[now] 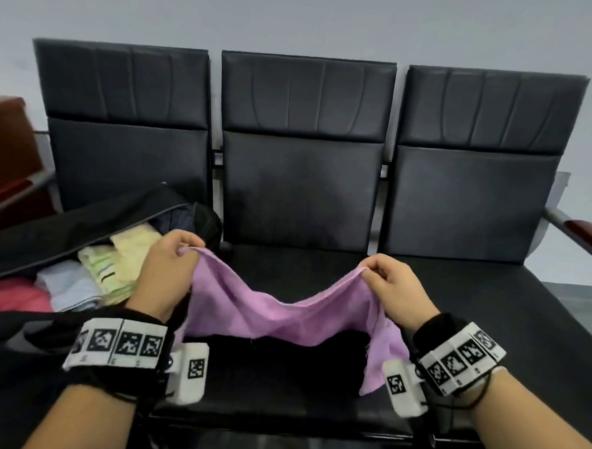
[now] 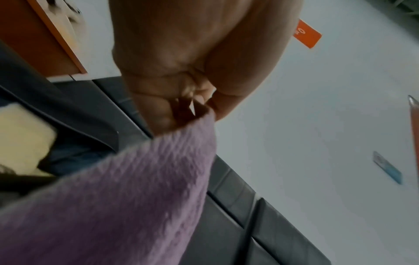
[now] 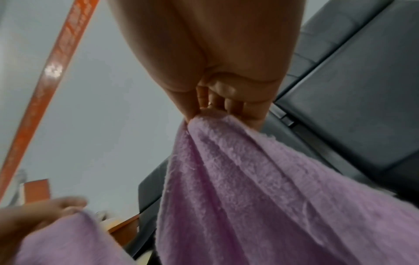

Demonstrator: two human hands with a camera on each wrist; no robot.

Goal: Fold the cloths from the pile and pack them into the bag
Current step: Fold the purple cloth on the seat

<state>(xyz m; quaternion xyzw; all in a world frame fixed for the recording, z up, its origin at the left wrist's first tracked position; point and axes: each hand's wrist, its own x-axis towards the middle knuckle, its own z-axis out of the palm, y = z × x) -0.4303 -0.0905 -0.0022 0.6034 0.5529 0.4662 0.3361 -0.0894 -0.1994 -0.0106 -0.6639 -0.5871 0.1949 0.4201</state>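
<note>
Above the middle seat of a black three-seat bench [image 1: 300, 190], both hands hold one purple terry cloth [image 1: 276, 314] in the air. The left hand [image 1: 163, 269] pinches one upper corner of the cloth between thumb and curled fingers, and the right hand [image 1: 397, 286] pinches the other upper corner in the same way. Between the two hands the upper edge of the cloth sags, and its lower part hangs down toward the seat; on the right side a strip hangs lower than the rest. In the left wrist view the thumb and fingers [image 2: 163, 114] close on the cloth's edge, and the right wrist view shows the same pinch with several folds running down from the fingertips [image 3: 235, 105].

On the left seat lies an open black bag [image 1: 57, 232], just beside the left hand. Inside it are folded cloths side by side: a yellow cloth [image 1: 135, 247], a light green striped cloth [image 1: 105, 269], a pale blue cloth [image 1: 68, 286] and a red cloth [image 1: 13, 297]. Each wrist wears a black band with white marker tags. Behind the bench there is a grey wall [image 1: 298, 15].
</note>
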